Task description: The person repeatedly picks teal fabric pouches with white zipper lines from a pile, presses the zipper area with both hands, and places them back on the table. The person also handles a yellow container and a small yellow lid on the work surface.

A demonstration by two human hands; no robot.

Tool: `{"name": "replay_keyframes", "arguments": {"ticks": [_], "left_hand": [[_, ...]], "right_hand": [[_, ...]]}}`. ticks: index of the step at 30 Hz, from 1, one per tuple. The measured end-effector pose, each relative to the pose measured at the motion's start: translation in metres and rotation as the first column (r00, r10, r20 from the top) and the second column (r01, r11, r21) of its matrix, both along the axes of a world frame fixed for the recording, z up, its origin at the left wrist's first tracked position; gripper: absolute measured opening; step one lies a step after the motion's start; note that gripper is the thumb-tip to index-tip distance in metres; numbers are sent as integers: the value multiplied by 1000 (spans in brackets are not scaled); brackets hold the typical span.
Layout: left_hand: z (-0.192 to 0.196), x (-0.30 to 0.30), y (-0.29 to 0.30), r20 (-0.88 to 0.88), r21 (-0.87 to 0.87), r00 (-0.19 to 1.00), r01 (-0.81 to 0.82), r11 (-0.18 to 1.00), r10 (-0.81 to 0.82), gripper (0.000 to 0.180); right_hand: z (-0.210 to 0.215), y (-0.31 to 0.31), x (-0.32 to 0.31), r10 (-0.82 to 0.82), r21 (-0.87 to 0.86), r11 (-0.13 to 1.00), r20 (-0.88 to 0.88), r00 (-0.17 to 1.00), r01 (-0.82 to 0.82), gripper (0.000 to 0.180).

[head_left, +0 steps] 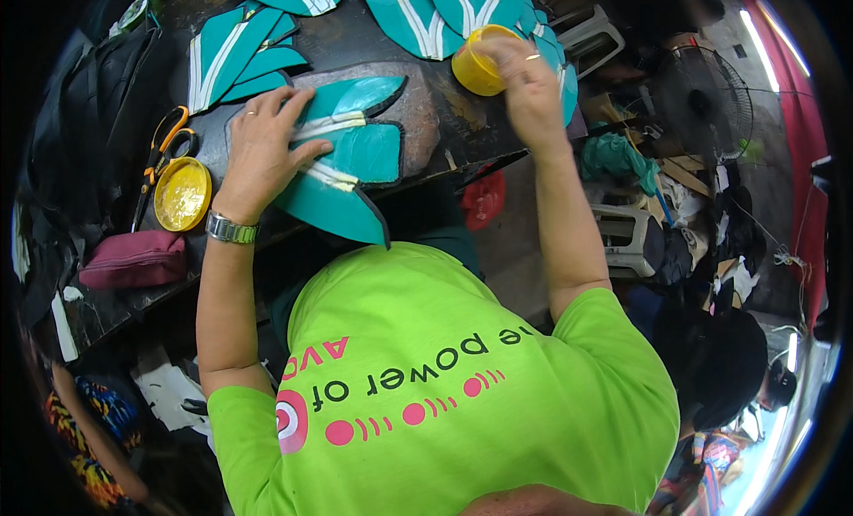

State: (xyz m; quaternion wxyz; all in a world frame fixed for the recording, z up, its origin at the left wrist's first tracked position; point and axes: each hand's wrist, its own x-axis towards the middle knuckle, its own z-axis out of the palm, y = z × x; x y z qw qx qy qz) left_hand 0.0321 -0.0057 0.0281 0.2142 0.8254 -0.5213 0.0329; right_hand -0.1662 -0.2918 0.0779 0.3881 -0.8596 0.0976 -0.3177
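Note:
My left hand [264,143] lies with spread fingers and thumb on a teal cut fabric piece [366,152] with white strips and dark edges, pressing it onto a flat stone slab [418,116]. A glossy patch shows on the piece's far lobe. One lobe hangs past the table's near edge. My right hand [533,94] reaches over a yellow tub [478,72], its fingers at the opening. Blur and the tub's rim hide the fingertips, so I cannot make out whether they hold anything.
More teal pieces [235,49] lie in overlapping groups across the dark table. Left of my left hand are orange-handled scissors [167,143], a yellow lid [183,194] with pale residue and a maroon pouch [133,260]. A fan [706,103] and plastic stools [613,236] stand to the right.

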Motion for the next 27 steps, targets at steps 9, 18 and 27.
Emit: {"name": "replay_keyframes", "arguments": {"ticks": [9, 18, 27], "left_hand": [[18, -4, -12, -399, -129, 917, -59, 990, 3, 62], [-12, 42, -28, -138, -323, 980, -183, 928, 145, 57], [-30, 45, -27, -164, -298, 973, -208, 932, 165, 59]], "right_hand": [[-1, -61, -12, -473, -626, 738, -213, 855, 252, 53], [42, -1, -9, -482, -486, 873, -851, 207, 33, 61], [-50, 107, 11, 182, -429, 810, -462, 868, -398, 63]]}}
